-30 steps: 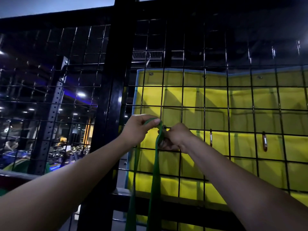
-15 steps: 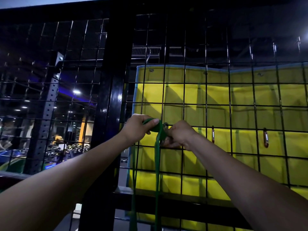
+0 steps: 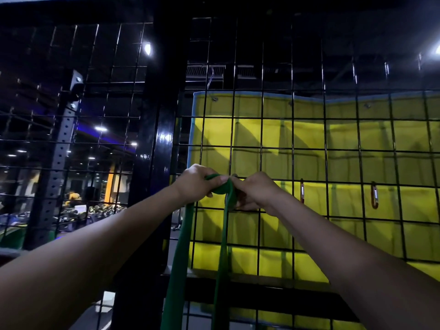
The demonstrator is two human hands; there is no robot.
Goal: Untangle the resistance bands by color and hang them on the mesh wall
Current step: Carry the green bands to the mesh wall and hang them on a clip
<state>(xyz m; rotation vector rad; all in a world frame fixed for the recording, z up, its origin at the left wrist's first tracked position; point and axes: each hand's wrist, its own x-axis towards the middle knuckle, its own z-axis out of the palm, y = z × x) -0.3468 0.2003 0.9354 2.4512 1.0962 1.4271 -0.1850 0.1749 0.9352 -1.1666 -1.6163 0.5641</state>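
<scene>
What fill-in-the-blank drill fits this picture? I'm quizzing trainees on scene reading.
1. Both hands grip a ____ resistance band.
2. The left hand and right hand work at the black ____ wall.
3. Behind the wire hangs a ____ mat.
4. The band's two strands hang ____ from the hands.

Missing: green; mesh; yellow; down

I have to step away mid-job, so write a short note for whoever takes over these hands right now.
Left hand: grips the top of the green band.
Right hand: pinches the band against the mesh wall; a clip may be there, but it's hidden.
Band's two strands hang down the mesh.
Done: green band separated, raised.
Left: secure it, release. Two clips to the right are free.
</scene>
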